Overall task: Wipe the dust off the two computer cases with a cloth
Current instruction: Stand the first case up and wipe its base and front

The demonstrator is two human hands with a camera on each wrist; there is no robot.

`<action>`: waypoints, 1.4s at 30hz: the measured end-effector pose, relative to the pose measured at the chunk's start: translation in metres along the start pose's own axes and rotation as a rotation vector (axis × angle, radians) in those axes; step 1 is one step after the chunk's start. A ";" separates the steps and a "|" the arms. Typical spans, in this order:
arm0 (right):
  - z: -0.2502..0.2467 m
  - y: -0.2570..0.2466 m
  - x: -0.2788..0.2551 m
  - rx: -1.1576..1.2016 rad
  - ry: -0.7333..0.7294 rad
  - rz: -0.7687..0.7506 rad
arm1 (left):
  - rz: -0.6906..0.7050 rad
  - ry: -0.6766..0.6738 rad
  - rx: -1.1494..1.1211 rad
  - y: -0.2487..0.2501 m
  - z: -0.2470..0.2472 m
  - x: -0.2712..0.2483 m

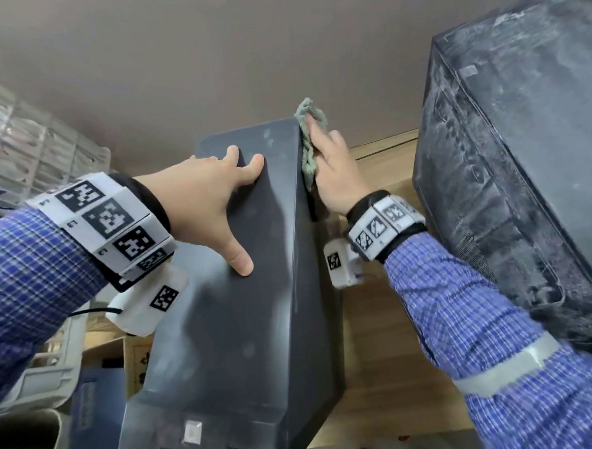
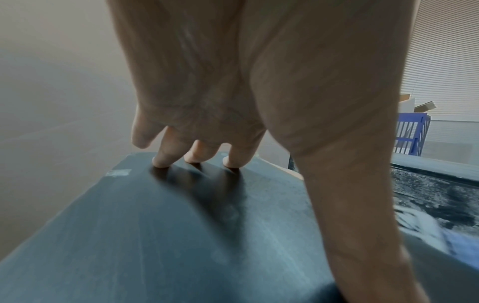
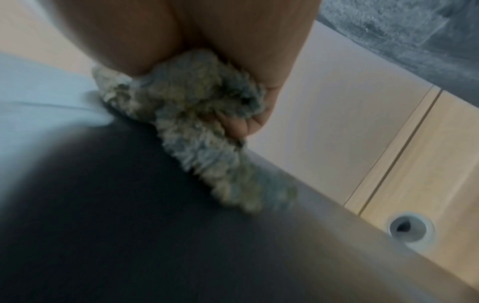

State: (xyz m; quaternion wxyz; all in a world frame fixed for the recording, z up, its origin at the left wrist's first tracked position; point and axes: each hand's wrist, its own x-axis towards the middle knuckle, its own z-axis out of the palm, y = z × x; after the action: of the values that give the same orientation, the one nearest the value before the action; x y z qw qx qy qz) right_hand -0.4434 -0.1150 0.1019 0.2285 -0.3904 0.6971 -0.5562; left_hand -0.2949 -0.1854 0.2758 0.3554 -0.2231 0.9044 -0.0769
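Observation:
A dark grey computer case [image 1: 245, 330] stands on the wooden desk [image 1: 379, 340]. My left hand [image 1: 211, 201] lies spread on its top panel [image 2: 155, 235], fingertips [image 2: 160, 162] pressing down near the far end. My right hand [image 1: 336, 167] holds a bunched grey-green cloth [image 1: 309, 144] against the case's right side, up at the far top edge. In the right wrist view the cloth [image 3: 197, 114] is wadded in the palm, with a curled finger [image 3: 241, 125] holding it on the dark panel [image 3: 129, 225]. A second black case [image 1: 523, 143], thick with dust, stands to the right.
A narrow strip of desk separates the two cases. A round cable hole [image 3: 406, 227] sits in the desk beside the grey case. Clear plastic drawers [image 1: 19, 136] stand at the left, a blue crate [image 2: 412, 135] farther back. A plain wall rises behind.

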 end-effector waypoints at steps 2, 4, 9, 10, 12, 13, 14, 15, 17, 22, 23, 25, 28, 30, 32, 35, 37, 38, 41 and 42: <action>0.005 -0.006 -0.030 0.059 0.013 -0.071 | -0.006 -0.012 0.001 0.001 0.000 0.000; 0.013 -0.005 -0.069 0.090 -0.002 -0.117 | -0.009 -0.015 -0.005 0.002 -0.001 0.000; 0.029 0.012 -0.171 0.123 -0.131 -0.177 | 0.012 -0.006 -0.011 0.000 -0.001 0.000; 0.031 0.016 -0.178 0.137 -0.137 -0.163 | 0.016 -0.005 -0.008 0.000 -0.001 0.000; 0.031 0.023 -0.164 0.130 -0.117 -0.120 | 0.017 -0.007 -0.003 0.000 -0.001 0.000; 0.030 0.025 -0.148 0.113 -0.100 -0.091 | 0.016 -0.009 -0.004 0.000 0.000 0.000; 0.028 0.027 -0.127 0.091 -0.074 -0.070 | 0.016 -0.009 -0.005 -0.001 0.000 0.000; 0.026 0.031 -0.104 0.078 -0.054 -0.038 | 0.016 -0.007 -0.004 -0.001 0.000 0.000; 0.023 0.044 -0.060 0.090 -0.042 0.053 | 0.014 -0.003 -0.008 -0.001 0.000 0.001; 0.033 0.092 -0.020 0.152 -0.040 0.177 | 0.008 -0.006 -0.013 -0.002 0.003 0.002; 0.038 0.103 -0.026 0.162 -0.041 0.241 | 0.003 -0.009 -0.020 -0.003 0.003 0.003; 0.053 0.133 -0.048 0.176 -0.067 0.374 | 0.001 -0.008 -0.023 -0.002 0.004 0.004; 0.080 0.179 -0.092 0.118 -0.133 0.534 | 0.002 -0.002 0.011 -0.002 0.005 0.008; 0.093 0.197 -0.124 0.123 -0.158 0.569 | -0.014 -0.011 0.022 -0.001 0.005 0.010; 0.102 0.209 -0.147 0.096 -0.198 0.518 | -0.009 -0.007 0.018 -0.001 0.004 0.010; 0.104 0.213 -0.158 0.080 -0.205 0.449 | -0.021 -0.006 0.011 -0.002 0.004 0.009; 0.089 0.175 -0.147 0.127 -0.150 0.399 | -0.031 0.000 0.006 -0.003 0.005 0.008; 0.080 0.156 -0.136 0.113 -0.116 0.361 | -0.031 0.005 0.001 -0.004 0.006 0.008; 0.051 0.090 -0.098 0.068 0.019 0.138 | -0.033 0.013 -0.018 -0.006 0.009 0.008; 0.044 0.068 -0.089 0.093 0.054 0.055 | -0.039 0.012 -0.023 -0.008 0.009 0.008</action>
State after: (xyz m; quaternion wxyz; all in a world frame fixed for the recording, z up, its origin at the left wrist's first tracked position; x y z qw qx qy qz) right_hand -0.3774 -0.0646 0.0142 0.2425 -0.3449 0.6869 -0.5920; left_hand -0.2911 -0.1957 0.2667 0.3458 -0.2445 0.9028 -0.0747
